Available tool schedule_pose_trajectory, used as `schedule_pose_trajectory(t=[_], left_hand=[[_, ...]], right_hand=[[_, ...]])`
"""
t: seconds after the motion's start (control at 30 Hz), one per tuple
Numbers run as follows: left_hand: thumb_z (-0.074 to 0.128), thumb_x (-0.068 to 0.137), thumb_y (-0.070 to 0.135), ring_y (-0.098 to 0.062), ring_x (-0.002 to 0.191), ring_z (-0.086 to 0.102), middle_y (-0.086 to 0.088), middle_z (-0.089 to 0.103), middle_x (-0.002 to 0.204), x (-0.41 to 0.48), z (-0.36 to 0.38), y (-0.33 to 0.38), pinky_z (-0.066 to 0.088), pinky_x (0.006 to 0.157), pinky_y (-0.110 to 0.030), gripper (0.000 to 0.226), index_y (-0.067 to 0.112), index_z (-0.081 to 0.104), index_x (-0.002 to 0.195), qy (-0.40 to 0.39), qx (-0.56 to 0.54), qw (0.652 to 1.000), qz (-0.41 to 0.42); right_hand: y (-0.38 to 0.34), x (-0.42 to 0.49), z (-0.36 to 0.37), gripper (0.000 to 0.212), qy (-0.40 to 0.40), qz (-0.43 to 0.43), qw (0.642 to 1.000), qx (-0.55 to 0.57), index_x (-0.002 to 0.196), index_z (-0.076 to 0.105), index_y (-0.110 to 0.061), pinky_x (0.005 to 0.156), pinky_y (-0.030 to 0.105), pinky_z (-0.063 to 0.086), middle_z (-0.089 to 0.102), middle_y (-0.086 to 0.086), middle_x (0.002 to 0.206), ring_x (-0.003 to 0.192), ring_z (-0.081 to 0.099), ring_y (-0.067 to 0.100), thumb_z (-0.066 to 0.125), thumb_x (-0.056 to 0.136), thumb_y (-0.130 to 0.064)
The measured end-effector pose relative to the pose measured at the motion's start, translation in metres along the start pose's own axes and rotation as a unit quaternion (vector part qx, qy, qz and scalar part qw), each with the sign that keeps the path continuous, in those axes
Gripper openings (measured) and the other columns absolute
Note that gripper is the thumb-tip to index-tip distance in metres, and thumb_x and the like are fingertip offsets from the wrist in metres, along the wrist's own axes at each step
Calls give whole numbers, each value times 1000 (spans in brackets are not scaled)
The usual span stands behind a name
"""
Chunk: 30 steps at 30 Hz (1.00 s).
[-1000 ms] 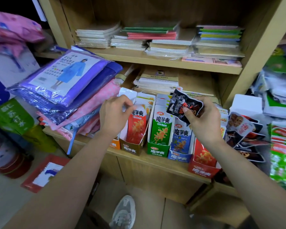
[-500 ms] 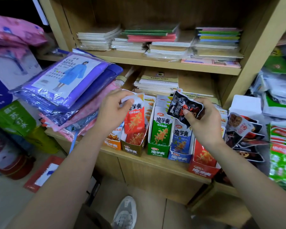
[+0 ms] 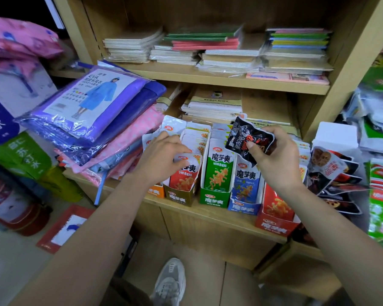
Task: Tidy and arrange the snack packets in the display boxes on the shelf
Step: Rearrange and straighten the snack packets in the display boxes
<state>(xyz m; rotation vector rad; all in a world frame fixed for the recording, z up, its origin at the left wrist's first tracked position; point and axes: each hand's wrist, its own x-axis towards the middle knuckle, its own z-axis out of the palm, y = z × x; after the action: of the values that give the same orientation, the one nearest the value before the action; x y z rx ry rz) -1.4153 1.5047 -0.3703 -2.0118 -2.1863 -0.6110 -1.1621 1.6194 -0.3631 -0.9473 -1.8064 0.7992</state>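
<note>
L hand [image 3: 164,155] fingers curling on red packet [image 3: 184,174] in brown box [image 3: 178,198], R hand [image 3: 274,162] pinching black packet [image 3: 245,138]; forcing it's risking tipping box.

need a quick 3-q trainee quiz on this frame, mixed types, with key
1. True or false: the right hand holds a black packet.
2. The left hand grips a red packet standing in which display box? A orange box, B brown box, C white box.
3. Fill in: directly right of the green box stands the ___ box.
Key: 1 true; 2 B; 3 blue box.
</note>
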Motion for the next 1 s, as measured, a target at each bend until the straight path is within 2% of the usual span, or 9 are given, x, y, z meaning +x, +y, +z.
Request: schedule_pose_trajectory(t=[0.13,0.3,0.4,0.5,0.63,0.73,0.8,0.87,1.0], left_hand=[[74,89,31,-10,83,62,13,69,86,-5,-13,-4,55,72,-40,4,28,74,91,59,-73,994,-60],[68,93,31,-19,71,66,6,72,79,-7,-29,2,54,71,-43,11,21,72,94,256,-121,946,-159],[66,95,33,-14,79,65,13,67,85,-6,-35,9,54,78,-41,15,19,69,99,324,-151,918,-174],[65,96,32,-9,82,65,14,67,88,-7,-35,16,55,78,-40,15,19,68,103,336,-184,906,-182],[67,94,31,-4,79,67,17,68,84,-5,-41,24,58,73,-38,7,26,62,96,373,-266,867,-196],[69,93,27,-9,82,70,4,73,89,-3,-42,35,60,77,-40,8,24,63,96,356,-343,846,-200],[70,93,22,-7,77,69,2,73,86,-3,-40,48,60,75,-37,7,20,63,95,340,-384,837,-193],[70,94,19,-6,75,69,2,73,84,-2,-35,62,59,70,-34,7,20,63,92,320,-407,837,-178],[71,91,24,-19,81,71,-3,75,88,2,-23,86,57,70,-48,11,31,63,87,276,-432,847,-143]], right_hand=[[-1,-1,2,32,-4,-7,1000,3,117,55,-13,57,25,53,62,-14,84,73,65,13,72,91,-18],[-6,-5,4,28,-9,-23,1000,14,111,53,-20,57,24,47,60,-10,79,74,59,19,72,91,-17],[-8,-8,4,29,-17,-28,999,22,111,50,-24,62,36,50,63,2,81,73,60,29,71,92,-19],[-8,-9,3,29,-22,-29,999,19,112,49,-26,67,48,51,65,6,84,76,62,36,70,92,-20],[-10,-9,-2,27,-15,-29,999,12,112,53,-23,67,43,55,63,-9,85,79,65,25,71,91,-20],[-12,-10,-15,26,14,-38,999,20,112,59,-12,67,16,52,61,-20,90,81,63,-4,72,90,-17],[-15,-13,-32,24,36,-43,998,27,110,61,-13,69,8,46,63,-18,94,84,61,-10,73,90,-17],[-17,-17,-52,21,68,-46,996,31,106,60,-18,70,12,47,65,-15,93,83,62,-5,73,90,-19],[-11,-30,-89,21,108,-32,993,36,105,61,-16,70,31,56,70,-2,91,81,68,13,74,89,-20]])
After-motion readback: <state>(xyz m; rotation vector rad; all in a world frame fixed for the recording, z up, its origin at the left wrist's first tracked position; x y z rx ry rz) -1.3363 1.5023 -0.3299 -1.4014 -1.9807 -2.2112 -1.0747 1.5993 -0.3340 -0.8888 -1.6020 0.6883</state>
